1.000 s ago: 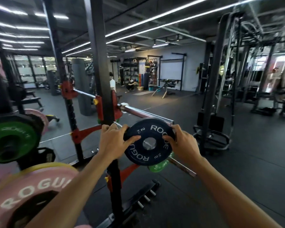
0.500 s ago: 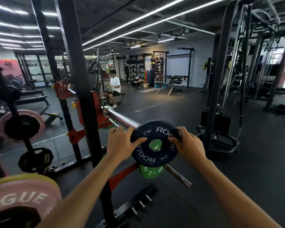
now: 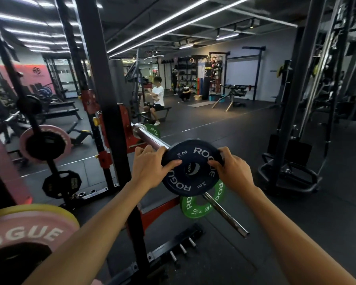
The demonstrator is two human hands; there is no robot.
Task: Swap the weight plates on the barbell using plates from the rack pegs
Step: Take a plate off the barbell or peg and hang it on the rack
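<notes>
Dark blue 2 kg plate [image 3: 192,167], white ROGUE lettering, sits at the end of the barbell sleeve [image 3: 150,138], centre hole lined up with the sleeve end; can't tell whether the sleeve tip is inside the hole yet. Left hand [image 3: 150,167] grips the plate's left rim, thumb across the face, fingers wrapped behind. Right hand [image 3: 232,171] grips the right rim, fingers curled over the top edge. Hands apart, one each side of the plate, both clamped on it. Behind the plate the sleeve runs back and left to a green plate [image 3: 153,130] already loaded near the rack upright [image 3: 103,95]. Below the plate, a second green plate [image 3: 195,204] hangs on a chrome peg [image 3: 226,217] that sticks out down and right, its free end bare. Right of the plate: open dark rubber floor up to a cable machine base [image 3: 290,177]. Left of the plate the upright and its red brackets crowd in close. Further left of the plate, pink plates [image 3: 43,145] and small black ones sit on a storage post; a big pink ROGUE plate with a yellow rim [image 3: 29,229] fills the near-left corner. Beyond the plate, a person in a white shirt [image 3: 157,97] sits on a bench, well apart.
</notes>
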